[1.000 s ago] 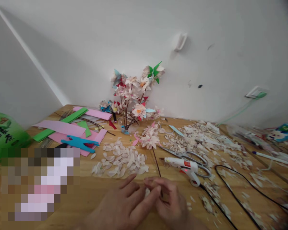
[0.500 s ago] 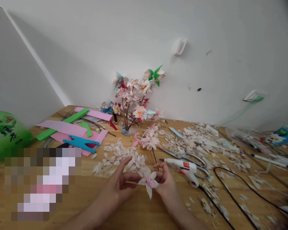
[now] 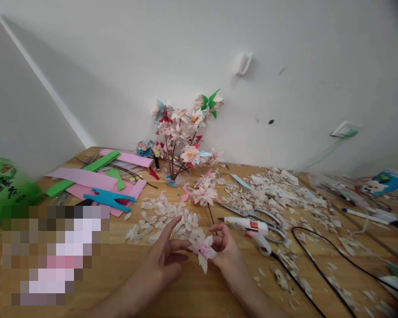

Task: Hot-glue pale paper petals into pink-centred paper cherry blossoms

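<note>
Compared with the frame one second earlier, the left hand (image 3: 162,260) and right hand (image 3: 227,249) no longer meet over the work: they stand parted, the left hand's fingers spread and its index finger raised. The pale pink paper flower (image 3: 204,251) with a deep pink centre, formerly mostly concealed inside the closed fingers, now shows fully between both hands, its petals open. The thin dark twig (image 3: 212,216) no longer runs down among the fingers; its visible lower end stops just above the right hand
</note>
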`<state>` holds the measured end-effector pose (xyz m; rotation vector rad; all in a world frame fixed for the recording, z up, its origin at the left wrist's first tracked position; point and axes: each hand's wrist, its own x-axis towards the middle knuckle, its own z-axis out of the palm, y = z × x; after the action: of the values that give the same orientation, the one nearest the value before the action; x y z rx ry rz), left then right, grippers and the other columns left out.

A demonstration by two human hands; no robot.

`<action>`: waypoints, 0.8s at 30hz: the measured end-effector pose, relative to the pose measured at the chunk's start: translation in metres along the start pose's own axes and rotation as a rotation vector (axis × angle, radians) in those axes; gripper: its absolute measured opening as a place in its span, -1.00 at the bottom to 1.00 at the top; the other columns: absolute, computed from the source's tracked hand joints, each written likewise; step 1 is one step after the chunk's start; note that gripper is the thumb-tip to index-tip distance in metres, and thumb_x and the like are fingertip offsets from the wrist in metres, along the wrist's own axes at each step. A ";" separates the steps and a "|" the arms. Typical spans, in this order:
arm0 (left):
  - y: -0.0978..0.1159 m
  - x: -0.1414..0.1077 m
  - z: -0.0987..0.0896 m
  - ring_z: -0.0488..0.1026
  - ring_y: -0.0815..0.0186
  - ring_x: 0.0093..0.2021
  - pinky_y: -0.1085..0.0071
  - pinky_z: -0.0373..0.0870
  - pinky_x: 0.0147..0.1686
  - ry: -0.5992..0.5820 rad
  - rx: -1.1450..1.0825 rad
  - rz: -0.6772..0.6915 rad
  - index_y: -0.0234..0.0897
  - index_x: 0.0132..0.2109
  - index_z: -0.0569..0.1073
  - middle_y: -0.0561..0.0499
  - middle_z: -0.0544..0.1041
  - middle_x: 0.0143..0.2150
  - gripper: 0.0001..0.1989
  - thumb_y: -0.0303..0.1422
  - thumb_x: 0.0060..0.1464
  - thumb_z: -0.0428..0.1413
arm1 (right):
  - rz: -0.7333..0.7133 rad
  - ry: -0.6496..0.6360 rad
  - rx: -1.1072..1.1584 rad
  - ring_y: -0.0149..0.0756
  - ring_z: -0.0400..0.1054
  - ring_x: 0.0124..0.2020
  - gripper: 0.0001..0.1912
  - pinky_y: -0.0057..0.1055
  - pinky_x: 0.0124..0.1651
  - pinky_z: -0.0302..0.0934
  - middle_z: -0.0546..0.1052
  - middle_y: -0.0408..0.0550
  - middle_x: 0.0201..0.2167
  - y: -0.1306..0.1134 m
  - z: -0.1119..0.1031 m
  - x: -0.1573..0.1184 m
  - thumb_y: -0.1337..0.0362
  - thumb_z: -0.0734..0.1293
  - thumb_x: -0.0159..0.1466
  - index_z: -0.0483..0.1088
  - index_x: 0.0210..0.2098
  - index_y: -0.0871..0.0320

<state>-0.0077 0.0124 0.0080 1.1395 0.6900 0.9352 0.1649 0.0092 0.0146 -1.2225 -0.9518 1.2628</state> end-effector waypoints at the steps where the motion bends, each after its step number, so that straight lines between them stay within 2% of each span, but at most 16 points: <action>1: 0.001 -0.001 0.000 0.44 0.28 -0.16 0.21 0.27 -0.10 -0.003 0.019 0.000 -0.06 0.20 -0.01 0.02 0.48 -0.18 -0.16 -0.62 -0.29 -0.03 | 0.007 -0.005 0.004 -0.42 0.29 -0.68 -0.45 -0.53 -0.54 0.11 0.41 -0.41 -0.73 0.000 0.000 0.000 0.44 0.50 -0.27 0.13 -0.40 0.05; 7: 0.005 -0.005 0.002 0.38 0.28 -0.08 0.18 0.21 -0.02 -0.023 0.079 0.018 -0.01 0.22 -0.04 0.04 0.43 -0.13 -0.11 -0.63 -0.32 -0.06 | -0.003 -0.020 0.014 -0.43 0.28 -0.70 -0.47 -0.54 -0.57 0.08 0.41 -0.40 -0.73 0.002 -0.001 0.002 0.39 0.50 -0.24 0.13 -0.40 0.05; 12: -0.008 0.004 -0.006 0.40 0.28 -0.12 0.27 0.29 -0.17 -0.078 -0.082 -0.008 0.02 0.21 -0.03 0.06 0.45 -0.18 -0.10 -0.60 -0.36 -0.05 | -0.011 -0.036 0.032 -0.43 0.30 -0.69 -0.46 -0.56 -0.58 0.07 0.43 -0.39 -0.72 0.004 -0.001 0.004 0.38 0.51 -0.24 0.13 -0.39 0.06; 17: -0.021 0.017 -0.015 0.40 0.23 -0.14 0.29 0.27 -0.21 -0.117 -0.248 -0.098 -0.01 0.23 -0.08 0.03 0.48 -0.21 -0.07 -0.48 -0.32 0.11 | -0.012 -0.030 0.042 -0.46 0.27 -0.70 -0.42 -0.57 -0.57 0.08 0.43 -0.40 -0.73 0.009 -0.001 0.007 0.44 0.51 -0.27 0.12 -0.39 0.06; 21: -0.013 0.016 -0.015 0.39 0.21 -0.12 0.28 0.25 -0.18 -0.071 -0.254 -0.182 -0.09 0.26 -0.18 -0.02 0.50 -0.20 0.00 -0.56 -0.32 0.10 | 0.001 -0.033 0.037 -0.42 0.29 -0.69 -0.39 -0.55 -0.56 0.10 0.42 -0.41 -0.74 0.014 -0.002 0.009 0.46 0.52 -0.31 0.10 -0.40 0.05; 24: -0.008 0.014 -0.012 0.41 0.20 -0.17 0.29 0.25 -0.21 -0.063 -0.308 -0.202 -0.11 0.27 -0.18 -0.02 0.52 -0.23 0.04 -0.60 -0.38 0.10 | 0.018 -0.051 0.020 -0.41 0.30 -0.68 -0.40 -0.55 -0.55 0.10 0.42 -0.40 -0.73 0.013 -0.003 0.008 0.46 0.51 -0.29 0.10 -0.39 0.04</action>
<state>-0.0093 0.0290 -0.0034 0.8071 0.5747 0.7981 0.1664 0.0150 0.0007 -1.1911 -0.9641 1.3203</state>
